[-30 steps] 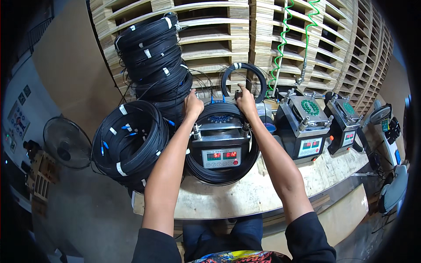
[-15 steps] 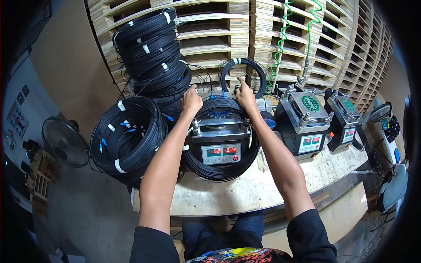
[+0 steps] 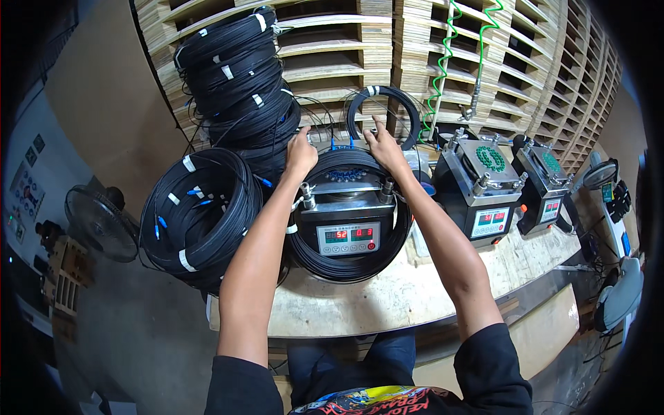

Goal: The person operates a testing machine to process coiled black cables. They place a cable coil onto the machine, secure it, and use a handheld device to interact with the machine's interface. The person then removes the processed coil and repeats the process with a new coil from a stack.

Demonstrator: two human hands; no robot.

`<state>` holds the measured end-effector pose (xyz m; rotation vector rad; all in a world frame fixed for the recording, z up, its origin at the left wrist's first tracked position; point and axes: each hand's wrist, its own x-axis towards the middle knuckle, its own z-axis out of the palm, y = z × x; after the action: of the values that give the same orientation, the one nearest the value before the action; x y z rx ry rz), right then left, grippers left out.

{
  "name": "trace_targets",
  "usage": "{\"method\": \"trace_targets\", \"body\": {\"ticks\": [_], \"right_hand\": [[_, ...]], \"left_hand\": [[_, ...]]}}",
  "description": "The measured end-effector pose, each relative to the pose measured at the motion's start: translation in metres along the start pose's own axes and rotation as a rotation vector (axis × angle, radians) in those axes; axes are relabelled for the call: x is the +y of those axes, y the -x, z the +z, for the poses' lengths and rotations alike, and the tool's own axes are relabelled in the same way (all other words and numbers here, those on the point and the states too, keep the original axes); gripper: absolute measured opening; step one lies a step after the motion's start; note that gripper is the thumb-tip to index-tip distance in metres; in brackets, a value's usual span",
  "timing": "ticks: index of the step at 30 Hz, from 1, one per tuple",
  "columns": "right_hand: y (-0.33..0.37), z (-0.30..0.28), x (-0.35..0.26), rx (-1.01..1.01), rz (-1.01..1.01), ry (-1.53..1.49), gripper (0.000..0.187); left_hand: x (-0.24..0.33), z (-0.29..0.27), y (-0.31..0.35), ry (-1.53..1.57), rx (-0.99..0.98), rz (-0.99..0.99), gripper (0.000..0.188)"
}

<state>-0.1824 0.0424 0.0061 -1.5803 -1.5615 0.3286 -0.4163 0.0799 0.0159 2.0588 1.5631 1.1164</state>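
Observation:
A dark polishing-type machine (image 3: 344, 215) with a metal top and a lit red display panel (image 3: 348, 238) stands in front of me, ringed by a coil of black cable (image 3: 332, 268). Blue connectors (image 3: 342, 144) stick up at its far side. At the far left corner, my left hand (image 3: 301, 155) is closed around a clamp post, mostly hidden by the fingers. Over at the far right corner, my right hand (image 3: 387, 150) has thumb and index finger about a small metal knob. Two nearer clamp posts (image 3: 308, 198) show uncovered.
Left of the machine lies a large black cable coil (image 3: 190, 242), with a tall stack of coils (image 3: 232, 83) behind. Another coil (image 3: 385, 95) leans at the back. Two similar machines (image 3: 482, 187) stand to the right. Wooden pallets (image 3: 377, 41) rise behind the wooden tabletop (image 3: 332, 308).
My right hand has turned slightly and its fingers have shifted at the knob. The left hand stays at its corner with a small turn. The display's red digits look different.

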Motion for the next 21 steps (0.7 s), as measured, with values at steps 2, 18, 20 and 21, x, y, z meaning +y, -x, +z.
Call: {"method": "trace_targets", "body": {"ticks": [2, 18, 20, 21], "right_hand": [[0.000, 0.002, -0.001, 0.037, -0.029, -0.028, 0.061], [0.009, -0.006, -0.008, 0.074, -0.064, -0.138, 0.050], [0.011, -0.008, -0.011, 0.060, -0.029, -0.098, 0.050], [0.013, -0.011, -0.014, 0.047, -0.002, -0.072, 0.049]], "left_hand": [[0.000, -0.002, 0.000, -0.025, -0.013, -0.018, 0.053], [-0.009, 0.005, -0.001, 0.000, 0.136, 0.066, 0.048], [-0.008, 0.003, 0.001, 0.023, 0.128, 0.059, 0.048], [-0.004, 0.002, 0.002, 0.032, 0.114, 0.047, 0.047]]}}
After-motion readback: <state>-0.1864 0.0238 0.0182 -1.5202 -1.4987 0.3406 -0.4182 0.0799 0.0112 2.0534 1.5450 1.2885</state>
